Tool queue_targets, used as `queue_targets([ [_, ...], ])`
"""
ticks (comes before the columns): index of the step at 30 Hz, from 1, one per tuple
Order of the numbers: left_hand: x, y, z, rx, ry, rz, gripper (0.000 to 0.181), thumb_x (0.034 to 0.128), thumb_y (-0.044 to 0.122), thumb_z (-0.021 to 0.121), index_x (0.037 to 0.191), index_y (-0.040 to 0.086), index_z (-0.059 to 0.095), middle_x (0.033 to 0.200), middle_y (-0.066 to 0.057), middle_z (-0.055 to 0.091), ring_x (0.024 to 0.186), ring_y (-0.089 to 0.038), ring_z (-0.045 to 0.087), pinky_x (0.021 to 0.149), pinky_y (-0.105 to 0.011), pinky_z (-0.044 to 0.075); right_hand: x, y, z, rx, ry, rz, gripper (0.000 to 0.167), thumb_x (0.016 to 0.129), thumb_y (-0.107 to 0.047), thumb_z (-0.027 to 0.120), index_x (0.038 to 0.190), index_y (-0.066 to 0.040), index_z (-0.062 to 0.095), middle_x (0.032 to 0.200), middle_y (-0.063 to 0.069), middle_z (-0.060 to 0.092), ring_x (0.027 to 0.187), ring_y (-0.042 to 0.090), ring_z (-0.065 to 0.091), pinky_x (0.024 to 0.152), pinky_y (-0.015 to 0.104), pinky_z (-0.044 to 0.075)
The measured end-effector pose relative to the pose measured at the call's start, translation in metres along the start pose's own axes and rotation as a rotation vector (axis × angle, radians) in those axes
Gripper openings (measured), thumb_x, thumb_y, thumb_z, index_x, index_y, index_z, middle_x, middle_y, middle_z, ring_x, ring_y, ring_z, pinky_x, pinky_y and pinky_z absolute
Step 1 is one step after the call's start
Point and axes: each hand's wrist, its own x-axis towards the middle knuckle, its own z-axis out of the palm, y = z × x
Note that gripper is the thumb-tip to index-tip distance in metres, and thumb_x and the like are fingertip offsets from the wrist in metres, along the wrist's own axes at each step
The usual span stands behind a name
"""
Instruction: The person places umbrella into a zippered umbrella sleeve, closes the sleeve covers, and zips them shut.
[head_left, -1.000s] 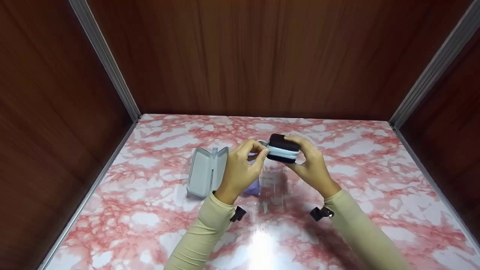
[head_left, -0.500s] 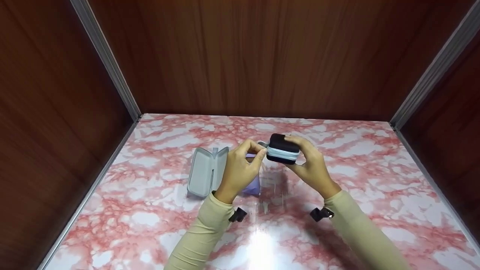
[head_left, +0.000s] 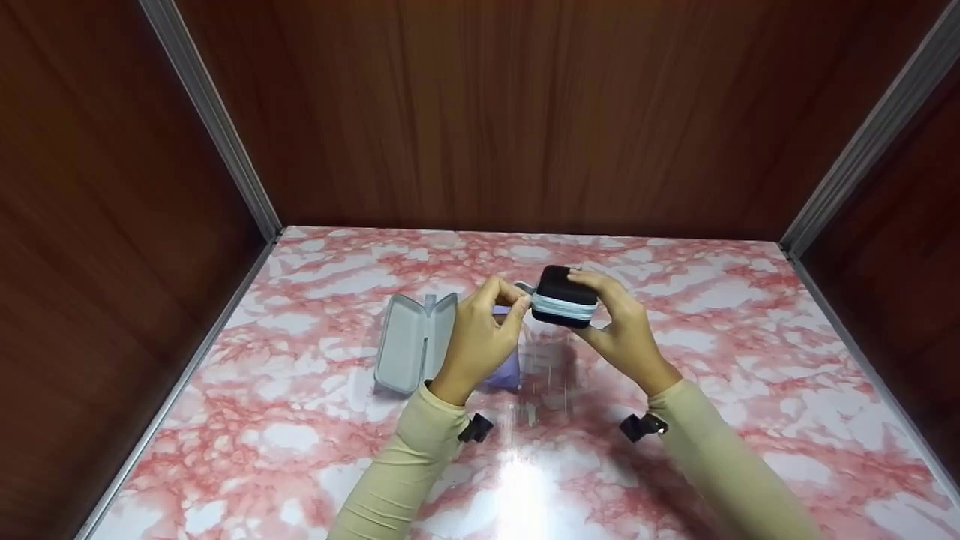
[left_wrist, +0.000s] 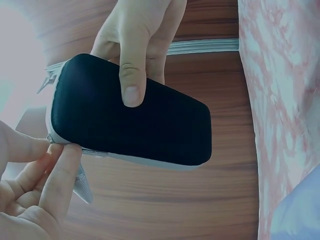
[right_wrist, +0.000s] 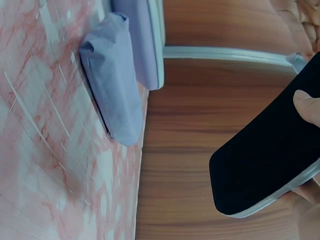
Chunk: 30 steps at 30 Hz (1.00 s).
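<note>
A black hard zip case [head_left: 568, 283] with a pale blue zip band is held up above the table. My right hand [head_left: 626, 330] grips its right end; in the left wrist view the right thumb [left_wrist: 132, 90] lies flat on the black face. At the case's left end, my left hand [head_left: 484, 330] pinches the zip pull between thumb and fingers, right at the corner. A short grey strap [left_wrist: 83, 186] hangs by those fingers. In the right wrist view the case [right_wrist: 270, 145] looks closed along the edge that shows.
An open grey glasses case [head_left: 403, 345] lies on the marbled table [head_left: 285, 442] left of my left hand. A purple cloth pouch [right_wrist: 112, 80] lies beside it, partly hidden in the head view. Brown panels [head_left: 480, 112] stand around the table.
My left fingertips have shifted very slightly left with the zip pull. The black case has moved a touch left and up, still in the right hand's grip.
</note>
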Motion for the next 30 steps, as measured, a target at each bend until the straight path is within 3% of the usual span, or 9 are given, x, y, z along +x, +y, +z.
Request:
queue_targets([
  [10, 0.001, -0.006, 0.002, -0.042, -0.004, -0.044, 0.010, 0.0955, 0.008, 0.067, 0.090, 0.003, 0.060, 0.098, -0.005, 0.060, 0.086, -0.015, 0.065, 0.069, -0.024, 0.058, 0.000, 0.000, -0.002, 0.024, -0.001, 0.000, 0.067, 0.065, 0.011, 0.088, 0.125, -0.003, 0.063, 0.130, 0.015, 0.063, 0.120, 0.031, 0.058, 0.106, 0.030, 0.041],
  [20, 0.001, -0.011, 0.003, 0.027, 0.003, -0.008, 0.010, 0.0951, 0.010, 0.068, 0.089, 0.006, 0.062, 0.093, -0.003, 0.063, 0.087, -0.016, 0.063, 0.072, -0.026, 0.056, -0.001, 0.001, -0.002, 0.010, 0.011, -0.013, 0.065, 0.065, 0.009, 0.089, 0.124, -0.004, 0.064, 0.130, 0.016, 0.063, 0.121, 0.035, 0.058, 0.107, 0.031, 0.039],
  [30, -0.001, -0.010, 0.003, 0.025, 0.001, -0.063, 0.009, 0.0958, 0.007, 0.067, 0.090, 0.005, 0.061, 0.089, -0.003, 0.063, 0.091, -0.018, 0.066, 0.070, -0.025, 0.058, -0.001, -0.002, -0.003, 0.000, -0.005, -0.035, 0.061, 0.070, 0.008, 0.086, 0.126, -0.006, 0.065, 0.132, 0.013, 0.063, 0.123, 0.033, 0.057, 0.107, 0.032, 0.040],
])
